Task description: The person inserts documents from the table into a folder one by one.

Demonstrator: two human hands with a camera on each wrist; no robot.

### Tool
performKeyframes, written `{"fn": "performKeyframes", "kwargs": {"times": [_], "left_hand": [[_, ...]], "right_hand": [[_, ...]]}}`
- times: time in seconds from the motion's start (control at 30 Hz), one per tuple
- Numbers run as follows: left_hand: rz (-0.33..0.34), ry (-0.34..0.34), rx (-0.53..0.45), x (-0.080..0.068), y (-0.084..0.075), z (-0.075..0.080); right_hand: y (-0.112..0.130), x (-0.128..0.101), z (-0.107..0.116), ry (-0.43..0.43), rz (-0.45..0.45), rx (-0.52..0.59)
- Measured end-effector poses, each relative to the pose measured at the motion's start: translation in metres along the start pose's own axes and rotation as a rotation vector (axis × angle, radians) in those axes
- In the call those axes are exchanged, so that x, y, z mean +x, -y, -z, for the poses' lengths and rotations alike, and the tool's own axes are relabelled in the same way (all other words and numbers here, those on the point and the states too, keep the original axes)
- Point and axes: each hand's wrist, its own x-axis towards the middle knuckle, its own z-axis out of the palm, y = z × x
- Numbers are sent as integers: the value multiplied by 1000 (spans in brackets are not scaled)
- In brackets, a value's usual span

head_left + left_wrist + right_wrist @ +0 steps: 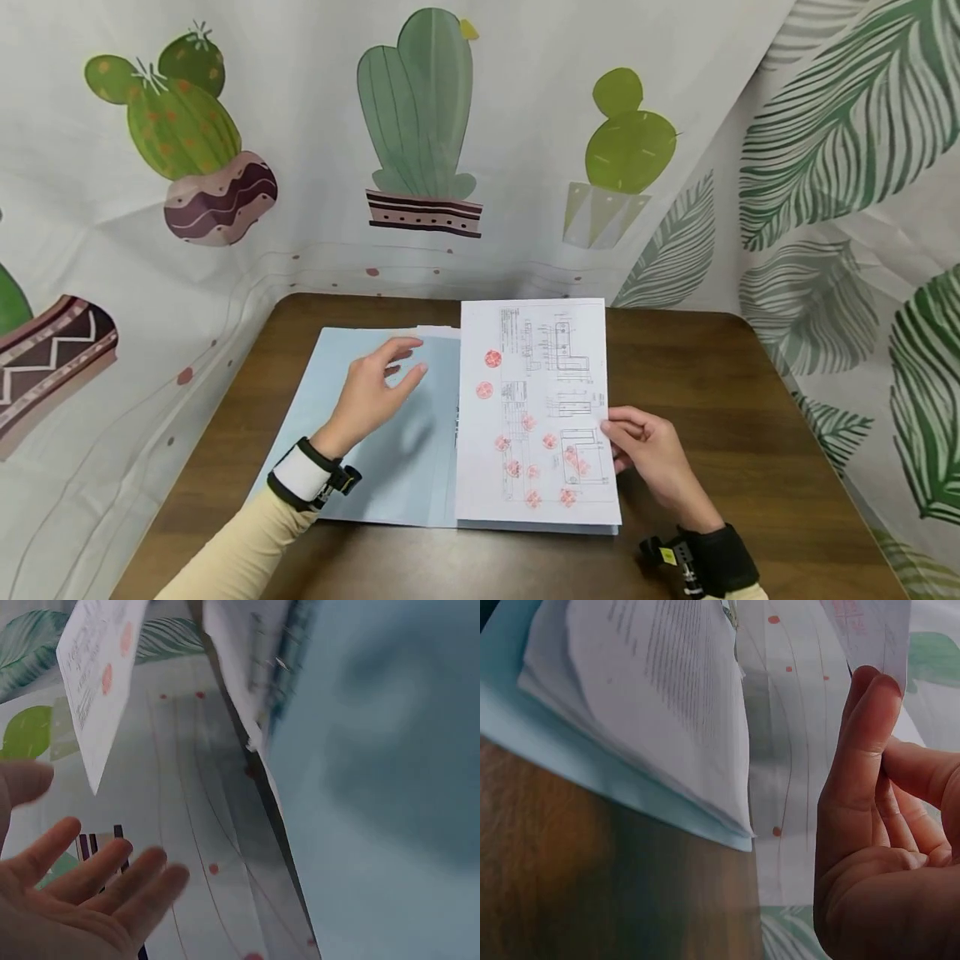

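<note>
- Top sheet (536,408): white page printed with technical drawings and about a dozen red round stamps. It lies on the right half of an open light-blue folder (375,433), long axis running away from the person, toward the cactus curtain (420,125).
- Right hand (648,454): at the sheet's right edge, low down. In the right wrist view the fingertips (870,697) pinch the paper edge (870,634), lifted off the stack (652,697) beneath. This is the nearer hand, and the only 1 in contact.
- Left hand (378,392): hovers over the folder's left flap, fingers spread and relaxed, holding nothing. The sheet lies to its right, just beside the fingertips, apart.
- Folder sits mid-table on the dark wood table (720,400), spine parallel to the sheet's long axis.
- Hard to make out: the print is too small to read. The left wrist view is blurred; it shows the open palm (82,892) and a raised sheet corner (97,682) only. How many pages lie in the stack I cannot tell. A thin white edge (438,331) peeks out behind the left flap; its extent is hidden.
- Both wrists carry black strapped camera mounts; the right (701,558) is partly cut off by the frame bottom.
</note>
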Motion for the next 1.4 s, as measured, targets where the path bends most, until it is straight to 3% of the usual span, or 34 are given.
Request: {"fn": "performKeyframes", "kwargs": {"times": [0.3,0.53,0.7,0.9,1.4], "left_hand": [[-26,224,263,-19,18,2],[-4,336,387,-35,24,-2],[29,398,415,-48,26,-10],[119,505,412,-64,25,-20],[168,556,445,-76,27,-25]], "right_hand": [[-4,2,11,-42,-69,3],[-7,3,19,-50,-96,-12],[-12,1,24,-58,-126,-30],[-18,-5,28,-64,-178,-55],[-20,2,21,-31,-192,-69]]}}
